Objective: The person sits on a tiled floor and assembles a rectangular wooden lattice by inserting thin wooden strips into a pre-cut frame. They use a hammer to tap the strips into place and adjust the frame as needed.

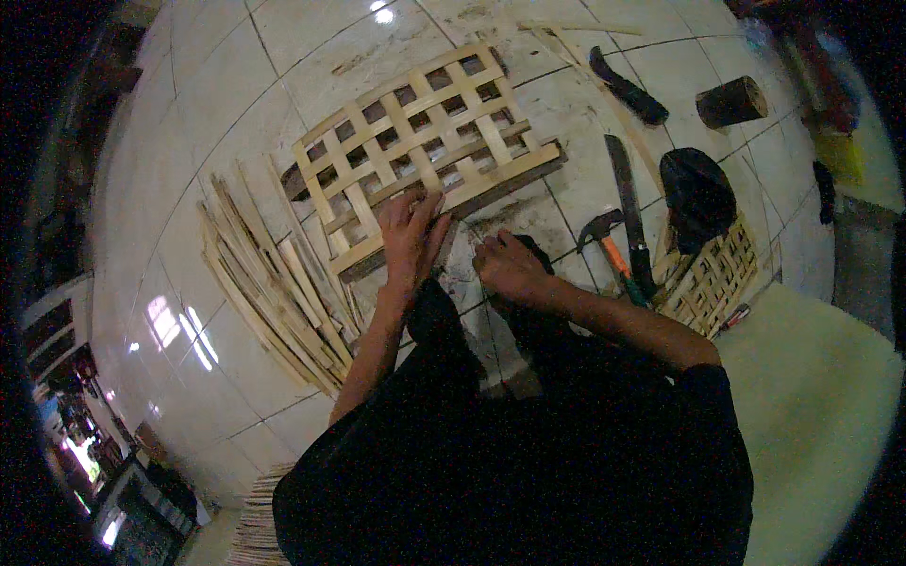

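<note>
A woven lattice of pale flat strips, bamboo by its look, lies in front of me, raised at its near edge on a dark wooden bar. My left hand is closed at the middle of that near edge, fingers curled over a strip. Just right of it, close to my knee and apart from the lattice, my right hand has its fingers curled in. Whatever it may hold is hidden. Beside my right forearm lies a claw hammer with an orange and green handle.
Loose bamboo strips lie in a pile at left. Right of the hammer is a machete, then a black plastic bag and another woven panel. Farther off are a short log and a dark curved piece on the tiled floor.
</note>
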`<state>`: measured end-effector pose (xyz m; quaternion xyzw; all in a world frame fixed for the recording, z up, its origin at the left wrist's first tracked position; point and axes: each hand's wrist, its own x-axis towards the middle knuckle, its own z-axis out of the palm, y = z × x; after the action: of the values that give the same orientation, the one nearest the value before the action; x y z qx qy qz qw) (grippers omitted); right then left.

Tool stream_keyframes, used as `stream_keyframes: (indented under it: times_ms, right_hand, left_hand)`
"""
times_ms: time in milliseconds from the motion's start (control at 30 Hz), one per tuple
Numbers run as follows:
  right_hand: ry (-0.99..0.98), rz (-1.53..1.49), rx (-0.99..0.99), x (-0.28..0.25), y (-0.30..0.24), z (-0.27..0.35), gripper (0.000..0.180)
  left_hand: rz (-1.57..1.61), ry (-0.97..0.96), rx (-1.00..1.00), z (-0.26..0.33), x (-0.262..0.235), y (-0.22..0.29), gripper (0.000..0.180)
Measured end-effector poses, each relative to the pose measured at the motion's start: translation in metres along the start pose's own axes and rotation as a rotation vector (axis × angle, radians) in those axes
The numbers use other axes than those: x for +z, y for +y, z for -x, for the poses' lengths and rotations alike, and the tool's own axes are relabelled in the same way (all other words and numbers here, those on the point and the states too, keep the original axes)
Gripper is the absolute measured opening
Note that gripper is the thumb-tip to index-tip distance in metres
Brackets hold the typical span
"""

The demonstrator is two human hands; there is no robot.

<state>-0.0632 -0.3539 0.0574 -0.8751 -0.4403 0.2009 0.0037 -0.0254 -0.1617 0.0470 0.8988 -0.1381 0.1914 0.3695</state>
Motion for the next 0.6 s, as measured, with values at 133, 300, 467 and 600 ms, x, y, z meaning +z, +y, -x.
stream_keyframes:
  times_ms: [133, 300, 467, 600]
  right_hand:
    - [0.195, -0.073, 0.033, 0.006, 0.004, 0.004, 0.021]
    - [0.153, -0.805, 0.337, 0.011, 0.007, 0.011, 0.028]
    - [0.003, -1.080, 0.445, -0.008, 0.016, 0.029, 0.037]
    - [0.073, -1.132, 0.452, -0.014, 0.017, 0.039, 0.036]
  left_hand:
    - [0.421, -0.152, -0.305, 0.043, 0.000, -0.002, 0.042]
    - [0.403, -0.523, -0.089, 0.040, -0.025, 0.047, 0.041]
    - [0.464, -0.629, -0.136, 0.037, -0.018, 0.059, 0.032]
    - [0.355, -0.729, -0.191, 0.024, -0.026, 0.077, 0.028]
